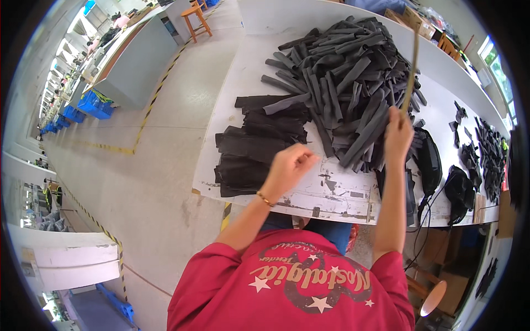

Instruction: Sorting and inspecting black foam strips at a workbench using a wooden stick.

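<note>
My right hand (398,135) is closed around the lower end of a long, thin yellowish stick (412,74), which rises past the big heap of dark fabric tubes (353,71). To its left, my left hand (291,168) is closed with fingers curled, and nothing shows in it. It hovers beside the right ends of several flat stacks of black fabric pieces (245,146) at the table's left edge. The heap of grey and black rolled tubes lies loosely across the middle and far part of the white table (287,203). Below my right hand, more dark pieces (409,190) lie partly behind my forearm.
Two black padded objects (428,160) with cables lie right of my right arm. Farther right is another pile of dark strips (490,149). A low white partition (326,15) borders the table's far side. A wooden stool (196,22) and blue crates (95,105) stand across the floor.
</note>
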Demonstrator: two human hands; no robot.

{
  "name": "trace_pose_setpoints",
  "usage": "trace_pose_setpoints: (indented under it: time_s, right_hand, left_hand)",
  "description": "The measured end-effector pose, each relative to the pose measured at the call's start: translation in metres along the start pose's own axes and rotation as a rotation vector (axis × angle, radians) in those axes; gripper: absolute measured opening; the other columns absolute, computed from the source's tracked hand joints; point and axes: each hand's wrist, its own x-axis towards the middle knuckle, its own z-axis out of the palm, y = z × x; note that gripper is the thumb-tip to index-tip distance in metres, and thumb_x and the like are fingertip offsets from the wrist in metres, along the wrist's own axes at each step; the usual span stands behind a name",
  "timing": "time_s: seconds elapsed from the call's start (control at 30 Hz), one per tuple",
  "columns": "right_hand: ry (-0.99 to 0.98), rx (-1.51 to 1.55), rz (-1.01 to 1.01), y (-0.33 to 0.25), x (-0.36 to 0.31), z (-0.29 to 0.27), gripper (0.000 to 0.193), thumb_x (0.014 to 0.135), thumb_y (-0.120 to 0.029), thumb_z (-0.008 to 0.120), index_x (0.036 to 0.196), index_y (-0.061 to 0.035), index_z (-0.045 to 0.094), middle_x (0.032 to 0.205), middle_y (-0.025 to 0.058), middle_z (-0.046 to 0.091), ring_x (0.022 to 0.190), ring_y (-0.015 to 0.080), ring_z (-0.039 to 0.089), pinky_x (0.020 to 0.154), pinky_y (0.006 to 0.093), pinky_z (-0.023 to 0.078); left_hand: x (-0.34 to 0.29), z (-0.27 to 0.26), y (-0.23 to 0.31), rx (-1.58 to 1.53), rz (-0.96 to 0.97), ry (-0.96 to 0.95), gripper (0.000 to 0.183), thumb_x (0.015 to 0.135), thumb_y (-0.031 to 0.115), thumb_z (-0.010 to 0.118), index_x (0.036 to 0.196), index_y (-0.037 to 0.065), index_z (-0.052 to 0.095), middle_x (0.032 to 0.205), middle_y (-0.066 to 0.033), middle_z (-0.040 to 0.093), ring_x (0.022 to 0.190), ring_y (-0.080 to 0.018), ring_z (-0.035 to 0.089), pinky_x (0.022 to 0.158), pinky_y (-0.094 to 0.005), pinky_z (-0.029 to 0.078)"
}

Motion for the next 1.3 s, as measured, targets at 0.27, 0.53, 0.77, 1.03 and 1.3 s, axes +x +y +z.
trace_pose_setpoints:
  time_s: [0.27,0.53,0.77,1.03,1.3]
  right_hand:
    - [-0.348,-0.026,-0.110,0.031,-0.045,-0.022,0.023,0.096,-0.018,0.051,0.113,-0.0036,0.053,0.073,0.0004,0.048,0.066,0.0080,0.040,0.059,0.0217,0.036]
    - [-0.879,-0.120,0.053,0.027,-0.108,-0.048,0.020,0.091,-0.014,0.056,0.105,-0.0014,0.062,0.061,0.0054,0.046,0.058,0.0089,0.041,0.052,0.0270,0.035]
    - [-0.968,-0.127,0.030,0.020,-0.113,-0.043,0.021,0.090,-0.016,0.057,0.105,-0.0037,0.063,0.061,0.0126,0.052,0.053,0.0157,0.044,0.052,0.0303,0.037]
    - [-0.804,0.190,0.139,0.023,-0.157,0.032,0.025,0.093,-0.016,0.055,0.114,-0.0047,0.056,0.064,0.0020,0.045,0.061,0.0087,0.041,0.054,0.0264,0.037]
    - [-0.676,0.177,0.078,0.013,-0.208,0.066,0.016,0.093,-0.012,0.052,0.103,0.0003,0.054,0.064,0.0115,0.050,0.056,0.0142,0.046,0.051,0.0302,0.038]
  left_hand:
    - [0.026,-0.106,-0.038,0.726,0.064,-0.280,0.014,0.070,0.011,0.070,0.084,0.010,0.068,0.089,-0.0024,0.061,0.090,-0.0237,0.052,0.084,-0.0327,0.043]
    - [0.030,-0.109,-0.033,0.645,0.095,-0.222,0.007,0.071,0.010,0.070,0.077,0.008,0.067,0.088,-0.0013,0.059,0.092,-0.0235,0.048,0.086,-0.0324,0.040]
    - [0.026,-0.102,-0.020,0.622,0.115,-0.214,0.007,0.072,0.011,0.070,0.078,0.009,0.068,0.090,-0.0020,0.059,0.095,-0.0230,0.048,0.087,-0.0324,0.040]
    - [0.001,-0.015,0.029,0.810,0.547,-0.041,0.011,0.068,0.015,0.074,0.076,0.016,0.067,0.112,-0.0037,0.054,0.118,-0.0308,0.042,0.100,-0.0435,0.031]
    - [-0.016,-0.007,-0.020,-1.000,-0.350,0.359,0.022,0.089,0.016,0.062,0.102,0.000,0.057,0.084,-0.0105,0.061,0.067,-0.0201,0.061,0.064,-0.0333,0.052]
